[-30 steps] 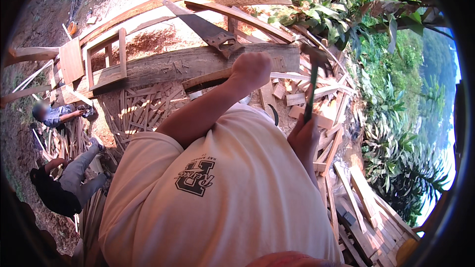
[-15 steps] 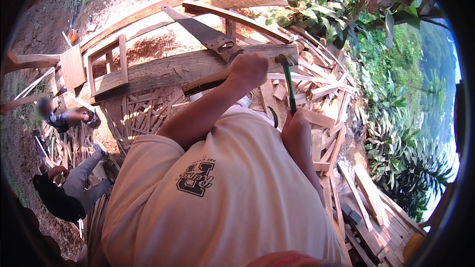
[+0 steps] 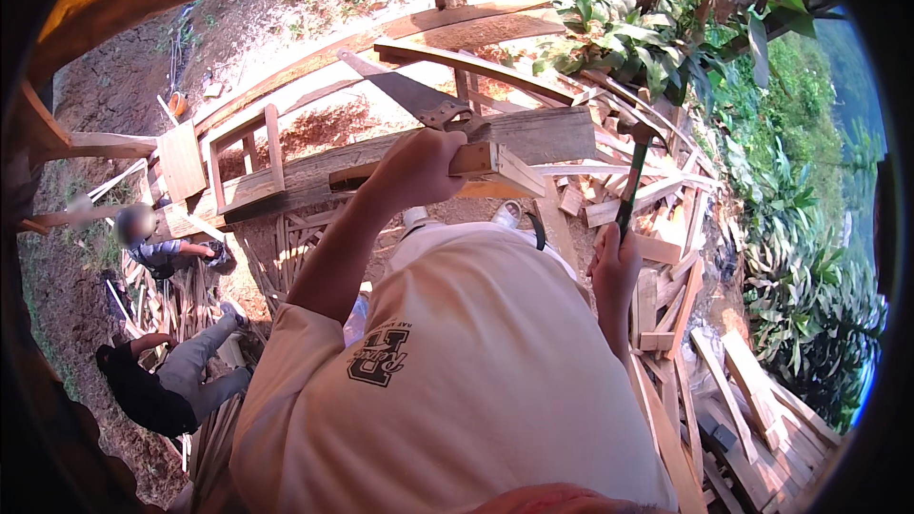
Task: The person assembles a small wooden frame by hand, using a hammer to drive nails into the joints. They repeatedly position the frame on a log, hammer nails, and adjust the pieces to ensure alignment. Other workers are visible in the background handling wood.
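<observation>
My left hand point(image 3: 428, 167) is wrapped round a wooden frame piece point(image 3: 503, 169), whose joined corner juts out to the right of my fist. Its long side passes back under my wrist. In my right hand point(image 3: 614, 266), held out to the right, is a hammer point(image 3: 631, 176) with a dark green handle, its head up and apart from the wood. Just beyond my left hand a handsaw point(image 3: 409, 93) lies across the thick wooden beam point(image 3: 381, 150), handle toward me.
A small wooden frame point(image 3: 246, 160) stands on the beam's left part. Offcuts point(image 3: 657, 192) are heaped at the right, beside leafy plants point(image 3: 785, 219). At the left are two other people, one in a dark top point(image 3: 143, 385), near piled wood strips.
The hammer has moved right, away from my left hand. My left hand has come back with the frame piece, whose corner now shows. The whole view has shifted slightly.
</observation>
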`<state>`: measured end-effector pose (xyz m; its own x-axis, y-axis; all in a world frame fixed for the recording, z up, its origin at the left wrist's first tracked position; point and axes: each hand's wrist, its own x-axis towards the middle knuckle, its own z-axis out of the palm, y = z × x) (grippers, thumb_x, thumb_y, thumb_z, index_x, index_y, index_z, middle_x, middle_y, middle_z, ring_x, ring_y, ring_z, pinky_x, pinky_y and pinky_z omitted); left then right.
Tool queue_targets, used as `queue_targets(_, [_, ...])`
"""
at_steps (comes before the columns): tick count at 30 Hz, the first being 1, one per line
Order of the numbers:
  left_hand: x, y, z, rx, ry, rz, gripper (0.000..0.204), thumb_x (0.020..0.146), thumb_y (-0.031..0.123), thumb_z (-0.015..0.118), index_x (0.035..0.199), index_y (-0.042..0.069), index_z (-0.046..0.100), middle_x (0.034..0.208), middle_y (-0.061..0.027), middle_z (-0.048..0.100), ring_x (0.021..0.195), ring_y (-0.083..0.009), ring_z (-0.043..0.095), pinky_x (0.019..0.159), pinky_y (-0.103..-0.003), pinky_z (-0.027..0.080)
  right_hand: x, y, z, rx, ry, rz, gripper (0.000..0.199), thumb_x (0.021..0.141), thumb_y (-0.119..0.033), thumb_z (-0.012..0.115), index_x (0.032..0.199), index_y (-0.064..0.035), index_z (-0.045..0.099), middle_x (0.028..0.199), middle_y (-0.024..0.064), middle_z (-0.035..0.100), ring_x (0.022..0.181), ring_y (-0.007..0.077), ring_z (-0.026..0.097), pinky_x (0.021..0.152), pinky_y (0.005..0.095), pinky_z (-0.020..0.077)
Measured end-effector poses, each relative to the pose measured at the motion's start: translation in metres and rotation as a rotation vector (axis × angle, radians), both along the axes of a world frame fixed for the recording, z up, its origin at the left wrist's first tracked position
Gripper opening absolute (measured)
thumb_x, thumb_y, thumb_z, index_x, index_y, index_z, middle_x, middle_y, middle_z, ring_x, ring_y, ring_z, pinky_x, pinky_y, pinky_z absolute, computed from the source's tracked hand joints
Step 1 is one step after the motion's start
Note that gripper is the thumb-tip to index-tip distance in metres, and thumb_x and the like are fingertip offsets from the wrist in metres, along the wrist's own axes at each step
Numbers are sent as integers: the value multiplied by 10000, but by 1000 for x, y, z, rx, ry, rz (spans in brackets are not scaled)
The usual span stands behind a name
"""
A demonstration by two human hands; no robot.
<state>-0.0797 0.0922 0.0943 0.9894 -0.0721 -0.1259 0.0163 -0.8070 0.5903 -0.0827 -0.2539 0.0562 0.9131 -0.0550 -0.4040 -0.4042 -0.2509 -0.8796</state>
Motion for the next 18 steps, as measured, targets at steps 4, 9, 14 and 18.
queue_targets(4, [-42, 59, 37, -167, -156, 63, 216, 674, 22, 741, 869, 19, 648, 733, -164, 658, 685, -339, 679, 641, -393, 527, 16, 12, -14, 128, 68, 17, 317, 1107, -276, 479, 856, -84, 478, 609, -53, 387, 441, 49, 384, 394, 244, 358])
queue_targets(9, [-103, 130, 45, -337, -271, 473, 181, 730, 11, 744, 889, 25, 659, 720, -45, 654, 682, -130, 627, 641, -311, 504, 44, 38, -33, 171, 63, 130, 314, 1105, -286, 486, 854, -98, 486, 590, -56, 374, 434, 44, 364, 386, 241, 342])
queue_targets(14, [-161, 188, 38, -646, -393, 1025, 108, 767, 4, 679, 770, 42, 578, 615, 0, 528, 507, -101, 494, 499, -287, 410, 61, 78, -25, 206, 119, 167, 321, 1104, -287, 484, 846, -97, 487, 603, -46, 385, 434, 57, 343, 389, 253, 309])
queue_targets(18, [-215, 229, 15, -852, -599, 1353, 113, 775, 33, 649, 742, 50, 543, 579, -5, 466, 456, -125, 442, 468, -293, 373, 67, 106, -40, 206, 135, 271, 316, 1098, -291, 498, 845, -103, 481, 603, -47, 385, 428, 60, 347, 387, 255, 308])
